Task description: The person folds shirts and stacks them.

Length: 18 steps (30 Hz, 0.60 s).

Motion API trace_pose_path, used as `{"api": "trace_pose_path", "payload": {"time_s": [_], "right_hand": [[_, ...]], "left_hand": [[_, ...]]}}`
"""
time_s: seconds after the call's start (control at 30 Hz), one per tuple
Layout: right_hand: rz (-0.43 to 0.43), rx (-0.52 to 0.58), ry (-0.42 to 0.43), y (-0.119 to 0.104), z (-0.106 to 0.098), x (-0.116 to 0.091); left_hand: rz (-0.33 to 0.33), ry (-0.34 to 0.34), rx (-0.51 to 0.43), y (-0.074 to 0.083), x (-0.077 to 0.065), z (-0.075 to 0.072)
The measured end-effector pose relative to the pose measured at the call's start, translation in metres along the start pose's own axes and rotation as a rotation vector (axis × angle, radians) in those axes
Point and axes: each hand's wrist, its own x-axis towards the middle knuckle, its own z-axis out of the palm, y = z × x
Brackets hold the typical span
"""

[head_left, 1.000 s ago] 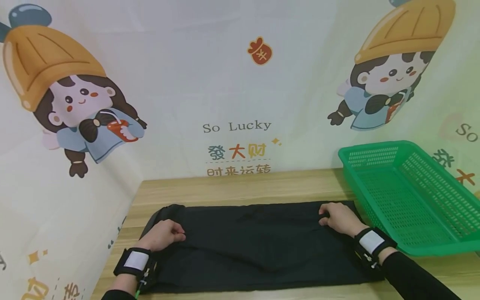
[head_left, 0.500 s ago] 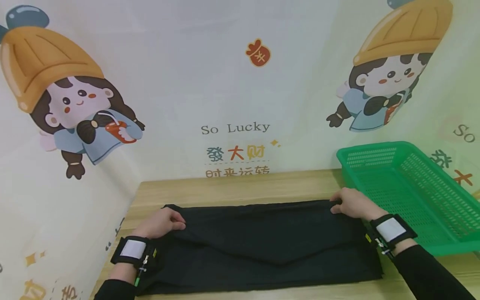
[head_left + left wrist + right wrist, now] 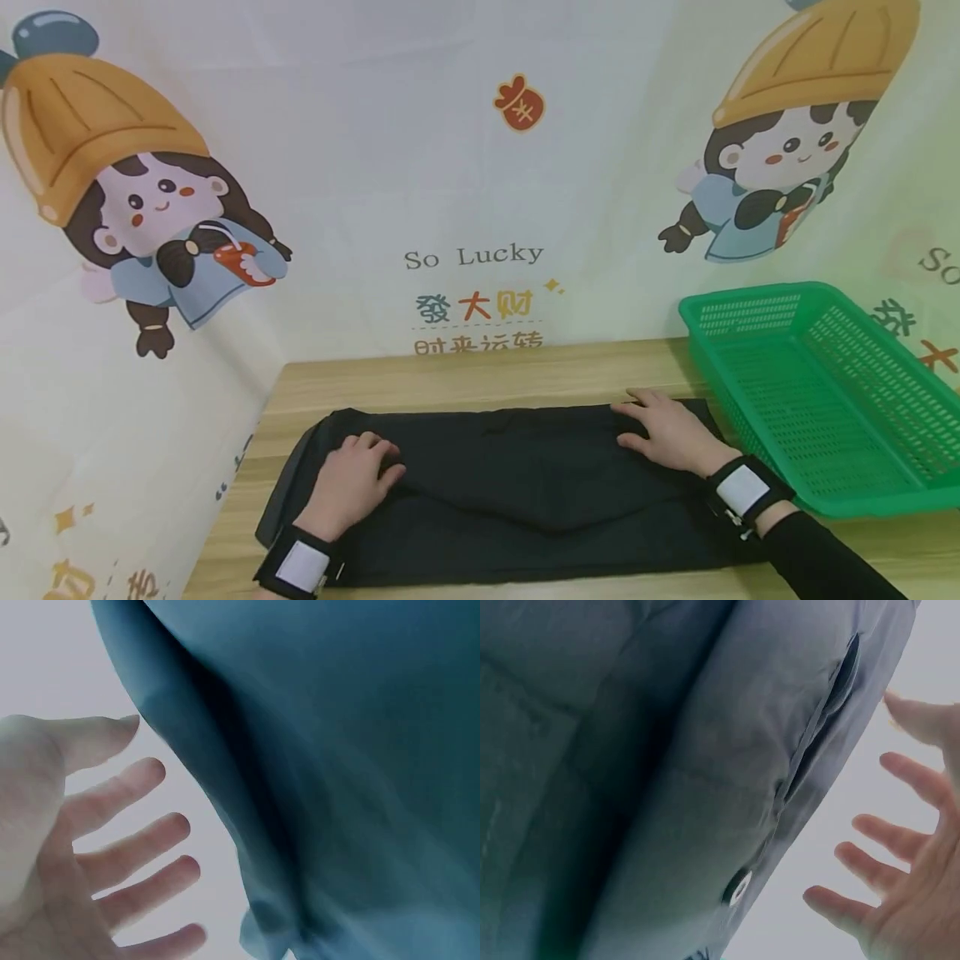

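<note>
A folded black cloth (image 3: 510, 475) lies as a long flat strip on the wooden table. My left hand (image 3: 352, 479) is over its left part, fingers loosely bent and apart. Over the far right part of the cloth is my right hand (image 3: 667, 429), its fingers spread. Neither hand grips the fabric. In the left wrist view the left hand (image 3: 60, 817) shows its fingers separated beside dark bluish fabric (image 3: 360, 750). The right wrist view has the right hand (image 3: 915, 832) with fingers apart, next to dark fabric (image 3: 727, 735) with a slit and a round metal snap (image 3: 737, 888).
A green plastic basket (image 3: 817, 500) with perforated walls stands at the right, close to the right hand and cloth. Light wooden tabletop (image 3: 480, 375) shows behind the cloth. A printed cartoon backdrop (image 3: 360, 167) rises at the back and sides.
Both hands have loosened their fingers from the cloth's far corners. The right hand has moved left, the left hand a little down and right. The cloth's left edge now spreads further left.
</note>
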Motion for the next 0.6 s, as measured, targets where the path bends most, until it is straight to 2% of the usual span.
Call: {"api": "trace_pose_path", "payload": {"time_s": [0.13, 0.2, 0.27, 0.37, 0.6], "right_hand": [[0.021, 0.079, -0.182, -0.003, 0.001, -0.005], [0.05, 0.082, -0.233, -0.003, 0.004, -0.008], [0.075, 0.067, -0.249, -0.004, 0.006, -0.011], [0.103, 0.018, -0.258, -0.006, 0.007, -0.017], [0.139, -0.078, -0.289, -0.02, 0.005, -0.04]], "left_hand": [[-0.015, -0.294, -0.115, 0.021, -0.011, 0.006], [-0.018, -0.383, -0.114, 0.024, -0.012, 0.013], [-0.007, -0.413, -0.097, 0.023, -0.009, 0.018], [0.021, -0.415, -0.088, 0.018, -0.001, 0.022], [0.062, -0.474, -0.179, 0.009, 0.021, 0.018]]}}
